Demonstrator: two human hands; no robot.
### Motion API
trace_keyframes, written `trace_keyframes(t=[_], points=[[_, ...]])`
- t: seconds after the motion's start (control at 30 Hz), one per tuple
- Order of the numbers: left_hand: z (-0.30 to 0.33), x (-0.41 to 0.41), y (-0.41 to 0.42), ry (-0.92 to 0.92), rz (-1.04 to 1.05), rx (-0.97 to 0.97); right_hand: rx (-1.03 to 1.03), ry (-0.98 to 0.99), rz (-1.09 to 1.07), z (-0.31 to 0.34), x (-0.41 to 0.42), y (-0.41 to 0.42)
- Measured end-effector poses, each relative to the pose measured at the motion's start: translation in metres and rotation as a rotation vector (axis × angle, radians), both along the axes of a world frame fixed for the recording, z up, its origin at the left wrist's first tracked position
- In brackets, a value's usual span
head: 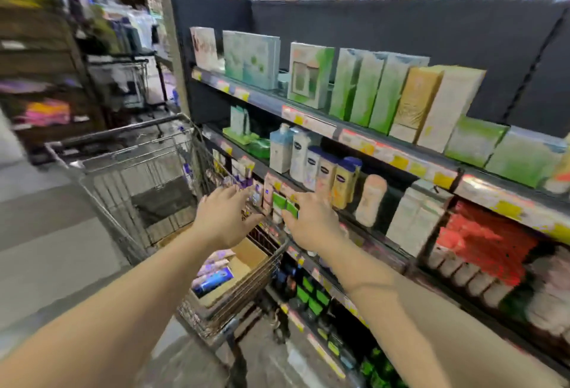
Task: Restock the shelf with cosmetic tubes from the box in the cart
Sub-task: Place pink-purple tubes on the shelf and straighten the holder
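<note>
Fingers of the right hand curled round green-capped cosmetic tubes at the shelf edge; left hand just beside, fingers stretched forward, slightly spread, tips at the tube row, contact too blurred to tell. Both forearms extended forward over the cart. More tubes in the cardboard box below.

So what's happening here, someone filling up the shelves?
Yes. A person is restocking a shop shelf. Both hands reach to the same row of tubes: the right hand touches green-capped tubes, the left hand is beside it. More tubes wait in the cardboard box inside the shopping cart.
</note>
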State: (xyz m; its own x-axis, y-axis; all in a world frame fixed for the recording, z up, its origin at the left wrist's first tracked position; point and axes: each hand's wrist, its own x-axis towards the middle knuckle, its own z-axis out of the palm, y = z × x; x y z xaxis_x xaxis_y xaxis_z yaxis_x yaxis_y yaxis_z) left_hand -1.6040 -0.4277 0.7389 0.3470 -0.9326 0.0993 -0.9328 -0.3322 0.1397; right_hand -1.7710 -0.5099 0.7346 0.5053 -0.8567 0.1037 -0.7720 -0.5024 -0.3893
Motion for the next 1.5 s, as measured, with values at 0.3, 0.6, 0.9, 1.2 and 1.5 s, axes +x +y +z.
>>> trace_keyframes(t=[0.3, 0.6, 0.9, 1.2, 1.5], points=[[-0.063, 0.104, -0.051, 0.074, 0.065, 0.18, 0.224, 0.038, 0.067, -0.067, 0.098, -0.078], [-0.122, 0.189, -0.109, 0.227, 0.088, 0.271, 0.406, 0.06, -0.031, -0.111, 0.16, -0.142], [-0.206, 0.314, -0.177, 0.301, -0.08, 0.51, 0.652, 0.02, -0.343, -0.187, 0.251, -0.144], [-0.304, 0.36, -0.181, 0.371, -0.164, 0.731, 0.993, 0.008, -0.598, -0.318, 0.304, -0.088], [-0.403, 0.374, -0.189, 0.465, -0.126, 0.686, 1.193, 0.007, -0.848, -0.451, 0.347, -0.069]])
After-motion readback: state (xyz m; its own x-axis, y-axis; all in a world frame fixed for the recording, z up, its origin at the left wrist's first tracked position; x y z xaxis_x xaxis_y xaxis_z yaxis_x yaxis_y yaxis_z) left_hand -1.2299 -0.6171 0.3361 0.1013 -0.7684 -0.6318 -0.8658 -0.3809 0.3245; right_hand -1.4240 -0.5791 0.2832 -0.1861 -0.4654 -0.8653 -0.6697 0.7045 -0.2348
